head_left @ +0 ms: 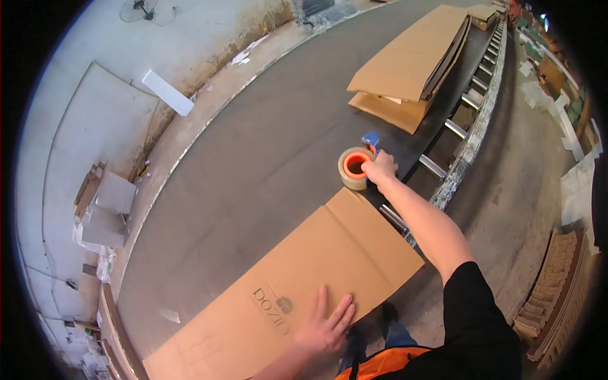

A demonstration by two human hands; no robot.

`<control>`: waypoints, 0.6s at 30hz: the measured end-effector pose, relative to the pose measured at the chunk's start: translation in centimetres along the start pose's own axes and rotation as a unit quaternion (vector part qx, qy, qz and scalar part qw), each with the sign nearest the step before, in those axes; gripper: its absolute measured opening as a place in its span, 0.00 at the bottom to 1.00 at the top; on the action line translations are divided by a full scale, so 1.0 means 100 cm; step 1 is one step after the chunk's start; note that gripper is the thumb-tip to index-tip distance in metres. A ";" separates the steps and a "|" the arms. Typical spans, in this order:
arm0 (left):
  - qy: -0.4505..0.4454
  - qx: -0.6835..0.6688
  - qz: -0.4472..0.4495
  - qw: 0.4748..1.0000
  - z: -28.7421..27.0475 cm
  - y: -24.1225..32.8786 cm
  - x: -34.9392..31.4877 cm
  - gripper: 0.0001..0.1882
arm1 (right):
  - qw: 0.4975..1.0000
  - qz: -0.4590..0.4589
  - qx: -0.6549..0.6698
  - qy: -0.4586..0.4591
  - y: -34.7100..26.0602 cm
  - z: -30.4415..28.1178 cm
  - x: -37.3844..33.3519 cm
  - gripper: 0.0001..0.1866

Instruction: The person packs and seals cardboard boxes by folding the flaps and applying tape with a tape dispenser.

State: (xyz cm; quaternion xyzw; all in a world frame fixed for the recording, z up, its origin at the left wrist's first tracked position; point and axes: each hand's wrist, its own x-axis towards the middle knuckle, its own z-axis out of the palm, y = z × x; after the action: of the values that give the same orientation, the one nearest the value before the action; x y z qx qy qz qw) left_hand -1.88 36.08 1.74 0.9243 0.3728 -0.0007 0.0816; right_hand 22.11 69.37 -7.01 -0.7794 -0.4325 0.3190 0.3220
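Note:
A long brown cardboard box (pixel 316 253) lies closed across the dark table at the front, with dark print on its upper face. My left hand (pixel 326 322) rests flat on that face near its front edge, fingers spread. Beyond the box's far end, my right hand (pixel 380 170) is wrapped round a tape dispenser (pixel 371 140) with a blue head. On the dispenser sits a roll of clear tape (pixel 345 170) around an orange hub. The dispenser's handle is mostly hidden by my fingers.
Flattened cardboard boxes (pixel 411 60) lie stacked farther back on the dark table (pixel 253 133). Metal rollers (pixel 456 129) in a worn frame run along the right side. Bundled cardboard (pixel 550 285) stands on the floor at right. White boxes (pixel 104 218) sit by the left wall.

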 end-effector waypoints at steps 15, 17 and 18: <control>0.129 -0.011 0.006 0.992 0.014 -0.001 -0.038 0.40 | 0.909 -0.386 -0.151 -0.040 -0.050 -0.167 -0.324 0.27; 0.168 0.013 -0.004 0.986 0.023 0.003 -0.052 0.41 | 0.896 -0.370 -0.227 -0.095 -0.071 -0.148 -0.347 0.24; 0.160 0.008 0.004 0.987 0.020 0.008 -0.053 0.41 | 0.894 -0.368 -0.237 -0.092 -0.071 -0.144 -0.350 0.24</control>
State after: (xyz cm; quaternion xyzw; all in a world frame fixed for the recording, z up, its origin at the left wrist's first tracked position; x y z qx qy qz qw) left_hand -4.98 31.56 0.25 0.9145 0.3777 0.1442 0.0139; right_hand 15.11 38.29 14.66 -0.5846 -0.7792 0.1358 0.1809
